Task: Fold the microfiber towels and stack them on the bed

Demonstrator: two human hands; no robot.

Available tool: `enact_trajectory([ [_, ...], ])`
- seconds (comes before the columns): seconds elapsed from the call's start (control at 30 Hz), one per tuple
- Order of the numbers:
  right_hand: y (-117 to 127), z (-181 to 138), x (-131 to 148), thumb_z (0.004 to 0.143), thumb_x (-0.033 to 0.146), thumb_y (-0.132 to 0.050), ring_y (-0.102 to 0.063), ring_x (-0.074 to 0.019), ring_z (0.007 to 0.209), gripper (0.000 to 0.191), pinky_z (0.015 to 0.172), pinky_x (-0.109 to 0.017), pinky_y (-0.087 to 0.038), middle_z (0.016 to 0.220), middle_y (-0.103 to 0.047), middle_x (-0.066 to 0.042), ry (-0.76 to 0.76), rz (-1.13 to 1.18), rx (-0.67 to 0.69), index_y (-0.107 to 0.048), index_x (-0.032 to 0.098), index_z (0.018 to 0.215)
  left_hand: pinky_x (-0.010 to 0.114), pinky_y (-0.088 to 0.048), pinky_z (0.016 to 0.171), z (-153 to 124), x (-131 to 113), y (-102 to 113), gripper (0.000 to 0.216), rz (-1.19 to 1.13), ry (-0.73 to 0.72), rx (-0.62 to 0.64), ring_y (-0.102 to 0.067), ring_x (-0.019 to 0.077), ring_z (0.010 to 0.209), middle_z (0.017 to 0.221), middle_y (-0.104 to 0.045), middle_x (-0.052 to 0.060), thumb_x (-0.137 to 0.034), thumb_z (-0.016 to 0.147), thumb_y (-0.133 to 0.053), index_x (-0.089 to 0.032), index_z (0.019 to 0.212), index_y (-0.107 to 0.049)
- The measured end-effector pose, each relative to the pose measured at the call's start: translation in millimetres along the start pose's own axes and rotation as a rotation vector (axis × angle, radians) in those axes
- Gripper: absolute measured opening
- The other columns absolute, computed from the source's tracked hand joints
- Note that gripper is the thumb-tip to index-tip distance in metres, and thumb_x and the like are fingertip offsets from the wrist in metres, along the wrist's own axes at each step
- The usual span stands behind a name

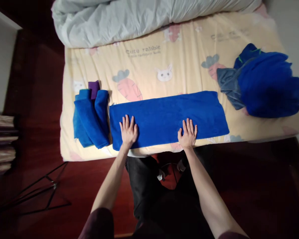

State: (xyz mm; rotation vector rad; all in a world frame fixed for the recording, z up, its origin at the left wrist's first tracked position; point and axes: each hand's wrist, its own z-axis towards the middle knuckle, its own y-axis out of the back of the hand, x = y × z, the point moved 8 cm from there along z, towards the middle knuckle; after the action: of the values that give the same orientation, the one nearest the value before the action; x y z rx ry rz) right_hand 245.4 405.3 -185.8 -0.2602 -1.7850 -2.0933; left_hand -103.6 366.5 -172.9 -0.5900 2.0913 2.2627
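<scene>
A long blue towel [164,114] lies folded into a strip along the near edge of the bed [189,59]. My left hand [128,131] rests flat on the strip's left part, fingers spread. My right hand [188,132] lies flat on its near edge, right of the middle, fingers stretched out. Neither hand holds anything. Just left of the strip sits a stack of folded blue towels [91,118] with a purple cloth [94,89] showing at its far side.
A heap of unfolded blue and grey towels [261,81] lies at the bed's right end. A pale grey quilt [139,16] is bunched along the far side. Dark red floor, a black metal stand [49,189] and shelving [1,142] are at the left.
</scene>
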Motion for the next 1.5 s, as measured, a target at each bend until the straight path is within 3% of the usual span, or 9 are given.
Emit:
enact_trajectory([
  [0.17,4.7,0.4,2.5,0.099,0.025,-0.039,-0.028,-0.0254,0.157,0.058,0.129,-0.057,-0.014,0.164,-0.041,-0.012,-0.009,0.013,0.008,-0.047,0.016,0.155,0.059,-0.010,0.131,-63.0,-43.0,-5.6,0.062,-0.055,0.041,-0.032,-0.015,0.0278,0.161,0.172,-0.022,0.008,-0.039,0.103,-0.034,-0.023,0.163,-0.032],
  [0.4,19.8,-0.4,3.1,0.103,0.028,-0.039,-0.028,-0.0251,0.157,0.053,0.129,-0.057,-0.015,0.164,-0.040,-0.011,0.018,0.104,0.048,-0.048,0.019,0.155,0.054,-0.010,0.132,-59.8,-39.8,5.3,0.063,-0.191,0.099,-0.088,-0.022,0.0263,0.159,0.170,-0.029,0.005,-0.038,0.097,-0.038,-0.025,0.159,-0.042],
  [0.57,22.4,0.6,2.7,0.101,0.028,-0.047,-0.028,-0.0308,0.157,0.047,0.126,-0.064,-0.020,0.163,-0.041,-0.012,0.012,0.205,0.075,-0.057,0.020,0.147,0.051,-0.011,0.132,-60.8,-34.4,-2.9,0.065,-0.274,0.097,-0.130,-0.027,0.0265,0.157,0.169,-0.031,-0.002,-0.038,0.093,-0.044,-0.032,0.157,-0.044],
  [0.63,21.8,7.4,27.0,0.101,0.029,-0.049,-0.025,-0.0318,0.158,0.046,0.126,-0.066,-0.018,0.165,-0.038,-0.009,0.066,0.240,0.117,-0.059,0.024,0.146,0.052,-0.010,0.132,-61.2,-31.0,-5.7,0.067,-0.306,0.093,-0.164,-0.027,0.0284,0.157,0.169,-0.031,-0.002,-0.037,0.091,-0.047,-0.032,0.157,-0.045],
  [0.83,-0.6,27.3,172.4,0.105,0.033,-0.046,-0.019,-0.0206,0.160,0.053,0.132,-0.051,-0.017,0.170,-0.027,0.000,0.603,0.354,0.420,-0.042,0.030,0.158,0.056,-0.014,0.129,-59.9,-31.6,-7.5,0.065,-0.278,0.032,-0.202,-0.032,0.0330,0.155,0.166,-0.037,0.009,-0.030,0.092,-0.050,-0.021,0.156,-0.048],
  [0.93,-24.2,36.4,196.7,0.107,0.036,-0.045,-0.020,-0.0193,0.160,0.053,0.132,-0.050,-0.015,0.170,-0.029,0.000,0.716,0.303,0.488,-0.041,0.029,0.159,0.056,-0.016,0.129,-59.9,-33.1,-6.4,0.066,-0.258,0.016,-0.220,-0.033,0.0331,0.154,0.167,-0.037,0.008,-0.028,0.093,-0.052,-0.024,0.158,-0.045],
  [1.13,-48.6,82.9,130.3,0.108,0.041,-0.041,-0.013,-0.0191,0.161,0.055,0.133,-0.049,-0.007,0.172,-0.021,-0.001,0.650,0.175,0.478,-0.038,0.025,0.160,0.058,-0.019,0.127,-59.4,-37.3,-3.1,0.068,-0.247,-0.034,-0.263,-0.037,0.0348,0.152,0.165,-0.039,0.007,-0.024,0.092,-0.055,-0.027,0.158,-0.045],
  [1.33,-31.6,142.4,32.9,0.108,0.043,-0.037,-0.010,-0.0218,0.161,0.059,0.133,-0.052,-0.004,0.173,-0.017,0.001,0.482,0.082,0.420,-0.028,0.028,0.165,0.057,-0.023,0.126,-59.7,-41.7,2.0,0.065,-0.207,-0.047,-0.317,-0.041,0.0327,0.150,0.162,-0.045,0.008,-0.026,0.092,-0.055,-0.028,0.157,-0.047],
  [1.5,-16.3,164.4,-17.3,0.109,0.043,-0.033,-0.014,-0.0191,0.161,0.057,0.133,-0.050,-0.007,0.173,-0.018,0.003,0.499,0.021,0.410,-0.030,0.029,0.164,0.056,-0.024,0.126,-59.5,-42.3,2.8,0.064,-0.191,-0.044,-0.316,-0.041,0.0311,0.150,0.162,-0.045,0.007,-0.028,0.093,-0.054,-0.028,0.157,-0.047],
])
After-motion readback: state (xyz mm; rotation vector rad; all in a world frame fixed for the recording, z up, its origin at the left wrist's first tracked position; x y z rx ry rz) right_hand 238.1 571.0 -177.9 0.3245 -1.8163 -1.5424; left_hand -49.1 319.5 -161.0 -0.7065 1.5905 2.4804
